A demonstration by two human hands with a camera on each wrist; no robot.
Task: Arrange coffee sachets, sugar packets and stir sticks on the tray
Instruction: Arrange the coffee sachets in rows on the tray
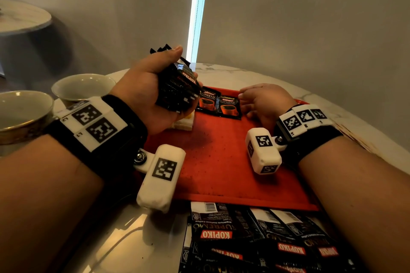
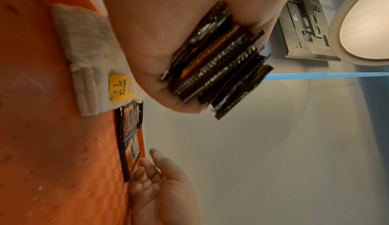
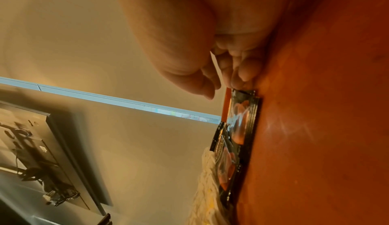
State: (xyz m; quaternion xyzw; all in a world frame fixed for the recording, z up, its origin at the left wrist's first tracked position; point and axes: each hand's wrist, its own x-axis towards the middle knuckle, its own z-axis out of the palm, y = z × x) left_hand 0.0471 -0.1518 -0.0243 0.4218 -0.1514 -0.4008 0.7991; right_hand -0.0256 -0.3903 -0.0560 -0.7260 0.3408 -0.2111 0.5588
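My left hand [image 1: 153, 71] grips a thick stack of black Kopiko coffee sachets [image 1: 177, 88] above the left back part of the red tray [image 1: 217, 162]. The stack's serrated edges [image 2: 221, 68] stick out past the left hand [image 2: 168, 37]. Two sachets [image 1: 218, 104] lie side by side, face up, at the tray's back edge. My right hand [image 1: 257, 99] rests on the tray just right of them. Its relaxed fingertips [image 3: 242, 77] touch the end of the nearer sachet [image 3: 242, 112]. The right hand [image 2: 162, 183] holds nothing.
White packets with a yellow label [image 2: 92, 62] lie on the tray under my left hand. A loose heap of more sachets [image 1: 255, 239] sits on the marble table in front of the tray. Two bowls [image 1: 84, 86] [image 1: 22, 113] stand at the left.
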